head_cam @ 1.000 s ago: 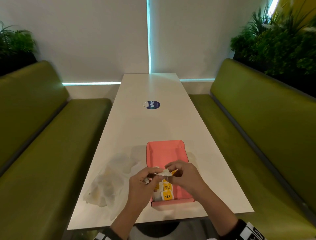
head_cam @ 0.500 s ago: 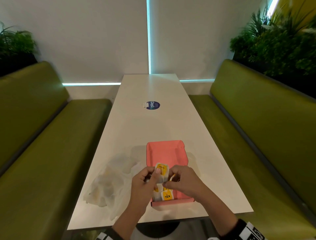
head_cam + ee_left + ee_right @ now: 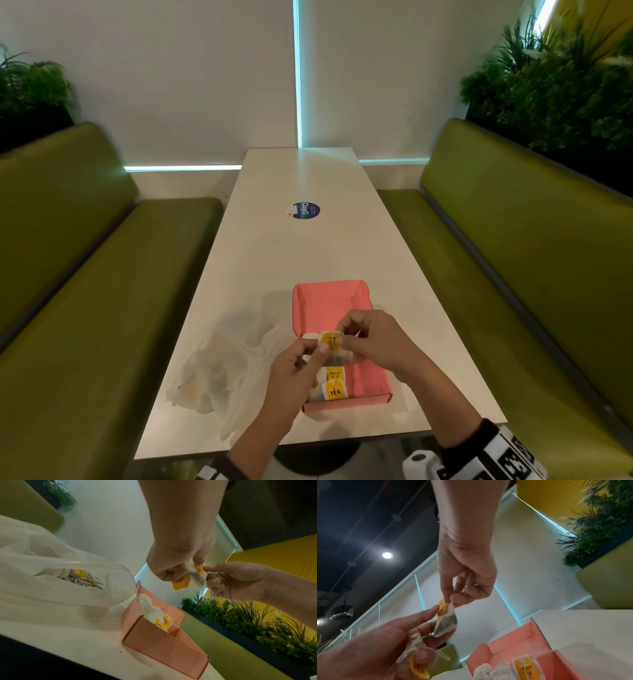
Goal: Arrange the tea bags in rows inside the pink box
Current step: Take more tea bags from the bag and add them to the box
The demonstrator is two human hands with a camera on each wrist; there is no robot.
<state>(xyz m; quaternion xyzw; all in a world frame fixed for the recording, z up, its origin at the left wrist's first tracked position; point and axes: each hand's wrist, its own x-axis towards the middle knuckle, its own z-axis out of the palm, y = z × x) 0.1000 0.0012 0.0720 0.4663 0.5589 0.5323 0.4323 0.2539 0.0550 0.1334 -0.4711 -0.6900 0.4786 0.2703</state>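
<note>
Hands: left hand (image 3: 291, 371) and right hand (image 3: 375, 342) both pinch one tea bag (image 3: 330, 346), now lifted clear.
Box: pink box (image 3: 371, 385) below, near row started.
Next: likely placing it.

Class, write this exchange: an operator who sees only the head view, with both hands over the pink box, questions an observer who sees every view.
Operator: My right hand pinches the raised tea bag. Is my left hand holding anything else?
Observer: Yes. The right wrist view shows spare tea bags bunched in its palm, gripped by the curled fingers.
Operator: Is the plastic bag beside the box finished?
Observer: No. The left wrist view looks into its mouth, and more yellow-tagged tea bags lie inside.
</note>
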